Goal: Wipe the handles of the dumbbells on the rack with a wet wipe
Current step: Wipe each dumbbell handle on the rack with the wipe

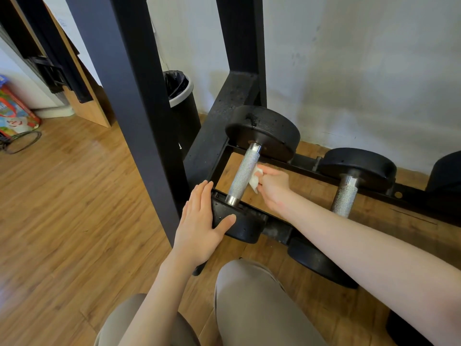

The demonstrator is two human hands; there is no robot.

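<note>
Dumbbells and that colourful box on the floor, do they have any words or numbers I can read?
No text can be read anywhere.
Dumbbells: no numbers or words show on the black ends.
Colourful box: it has printing, but it is too blurred and cut off at the edge to read.
Bin: no label shows.

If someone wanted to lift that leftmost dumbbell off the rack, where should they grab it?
Probably the knurled handle of the leftmost dumbbell, gripped from above. It is a slim, textured bar lying exposed between the two wide black heads, which look too broad and smooth to grasp. The right hand with the wipe is beside it.
</note>
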